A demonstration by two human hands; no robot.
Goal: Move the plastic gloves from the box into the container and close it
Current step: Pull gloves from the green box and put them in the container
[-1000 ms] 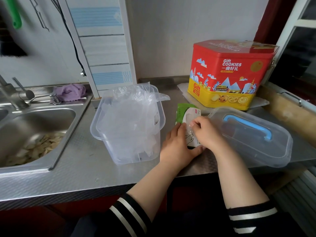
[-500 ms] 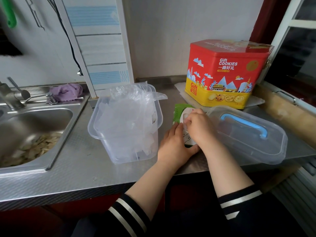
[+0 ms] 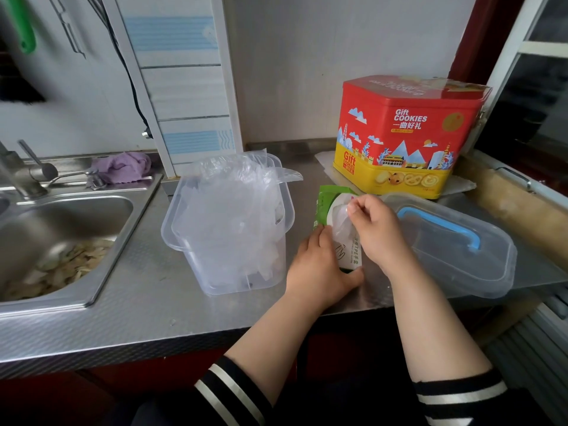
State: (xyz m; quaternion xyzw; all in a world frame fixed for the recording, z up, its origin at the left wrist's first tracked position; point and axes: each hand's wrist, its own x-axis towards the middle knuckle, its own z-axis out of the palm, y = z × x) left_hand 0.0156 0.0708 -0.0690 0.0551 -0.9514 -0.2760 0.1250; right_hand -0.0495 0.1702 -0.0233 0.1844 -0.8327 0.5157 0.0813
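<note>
A green and white glove box [image 3: 326, 202] lies flat on the steel counter between the container and the lid. My left hand [image 3: 319, 269] holds its near end down, thumb curled under the front edge. My right hand [image 3: 376, 232] pinches a clear plastic glove [image 3: 341, 221] and lifts it out of the box's opening. The clear plastic container [image 3: 229, 269] stands open left of the box, heaped with clear gloves [image 3: 233, 207] that spill over its rim. Its clear lid [image 3: 461, 262] with a blue handle lies upside right of my right hand.
A red and yellow cookie tin [image 3: 405, 133] stands at the back right. The steel sink [image 3: 61, 229] with scraps in it takes the left side, a purple cloth [image 3: 123, 166] behind it. A wooden sill [image 3: 516, 207] runs along the right; the counter edge is near me.
My right hand has risen from the box's opening, drawing a clear glove up with it. My left hand stays on the box.
</note>
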